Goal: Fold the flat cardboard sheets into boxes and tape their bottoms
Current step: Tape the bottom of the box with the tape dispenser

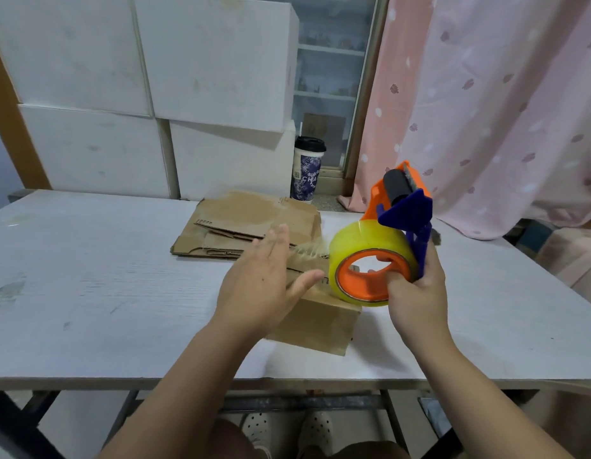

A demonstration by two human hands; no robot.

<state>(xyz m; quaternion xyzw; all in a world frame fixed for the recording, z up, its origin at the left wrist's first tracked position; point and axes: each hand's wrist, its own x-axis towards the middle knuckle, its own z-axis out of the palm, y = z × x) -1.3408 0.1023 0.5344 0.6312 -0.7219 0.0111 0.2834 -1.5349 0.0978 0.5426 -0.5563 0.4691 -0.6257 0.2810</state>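
Indoors, right grip (pixel 416 296) clasps the tape dispenser (pixel 363 246) above a cardboard box (pixel 324 321) on the worktop (pixel 88 276); left grip (pixel 261 293), fingers straight, lies over it.

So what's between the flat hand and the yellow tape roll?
A crinkly strip of clear tape, running from the tape roll toward the left hand, over the cardboard box. Head view.
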